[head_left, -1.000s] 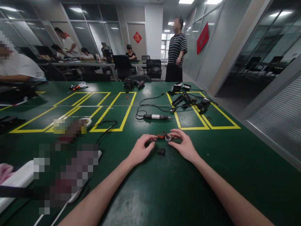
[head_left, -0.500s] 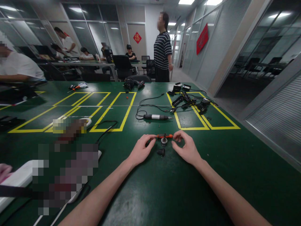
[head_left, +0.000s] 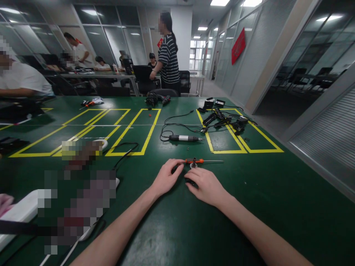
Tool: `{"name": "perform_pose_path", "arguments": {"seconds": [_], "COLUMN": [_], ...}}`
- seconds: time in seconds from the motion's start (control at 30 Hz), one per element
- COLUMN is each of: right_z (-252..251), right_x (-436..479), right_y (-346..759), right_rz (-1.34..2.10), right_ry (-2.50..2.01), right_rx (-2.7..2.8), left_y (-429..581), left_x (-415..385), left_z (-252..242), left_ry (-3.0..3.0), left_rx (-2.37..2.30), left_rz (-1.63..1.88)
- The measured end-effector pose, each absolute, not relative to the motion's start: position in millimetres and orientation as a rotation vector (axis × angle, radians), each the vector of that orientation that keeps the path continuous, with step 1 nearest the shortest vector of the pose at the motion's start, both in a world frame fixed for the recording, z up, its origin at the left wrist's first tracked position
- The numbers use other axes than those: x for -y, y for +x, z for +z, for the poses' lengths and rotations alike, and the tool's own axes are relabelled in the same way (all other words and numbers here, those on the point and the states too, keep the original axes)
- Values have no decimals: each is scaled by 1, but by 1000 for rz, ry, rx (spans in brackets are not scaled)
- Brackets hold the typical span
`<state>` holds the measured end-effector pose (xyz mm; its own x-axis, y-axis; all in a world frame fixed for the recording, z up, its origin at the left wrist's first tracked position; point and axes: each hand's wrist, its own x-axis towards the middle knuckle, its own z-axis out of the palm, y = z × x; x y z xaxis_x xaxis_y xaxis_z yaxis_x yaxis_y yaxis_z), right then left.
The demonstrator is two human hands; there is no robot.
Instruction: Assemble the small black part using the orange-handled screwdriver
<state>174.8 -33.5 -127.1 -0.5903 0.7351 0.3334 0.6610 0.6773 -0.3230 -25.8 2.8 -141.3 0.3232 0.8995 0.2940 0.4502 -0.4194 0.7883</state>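
Note:
My left hand (head_left: 168, 175) rests on the green table with its fingers curved round a small black part (head_left: 174, 169). Just to its right, my right hand (head_left: 203, 183) has its thumb and fingers around a black cone-like piece (head_left: 190, 181). Beyond the hands lies an orange-handled screwdriver (head_left: 200, 161), its shaft pointing right. A small round metal part with a dark upright stem (head_left: 194, 162) stands in front of the handle, partly hidden by my right fingers.
Behind lies a corded electric screwdriver (head_left: 183, 138). Black cables and parts (head_left: 222, 118) are heaped at the back right. A white power strip (head_left: 20, 212) and blurred items are at left. A person in a striped shirt (head_left: 168, 59) stands beyond the green table (head_left: 277, 192).
My right hand has moved left and closer, from the screwdriver's tip to the black cone-like piece. My left hand stays put. The person in stripes has moved left.

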Motion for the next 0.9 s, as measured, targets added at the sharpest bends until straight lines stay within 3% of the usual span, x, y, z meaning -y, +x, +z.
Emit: {"name": "perform_pose_path", "arguments": {"seconds": [0.17, 0.27, 0.7, 0.8, 0.9], "right_z": [-117, -116, -138, -141, -138], "right_x": [37, 38, 74, 80, 80], "right_y": [199, 233, 442, 462, 440], "right_rz": [662, 728, 231, 187, -135], "right_ry": [-1079, -1207, -1921, -1995, -1914], "right_rx": [2052, 1920, 1552, 1535, 1683], "left_y": [-25, -25, -25, -24, -24], "left_x": [-2, -1, -1, -1, -1], "left_z": [-139, -137, -136, -136, -136], "left_ry": [2023, 2023, 2022, 2028, 2041], "left_rx": [-1200, -1209, -1215, -1208, -1205], "left_rz": [962, 947, 915, 908, 912]}}
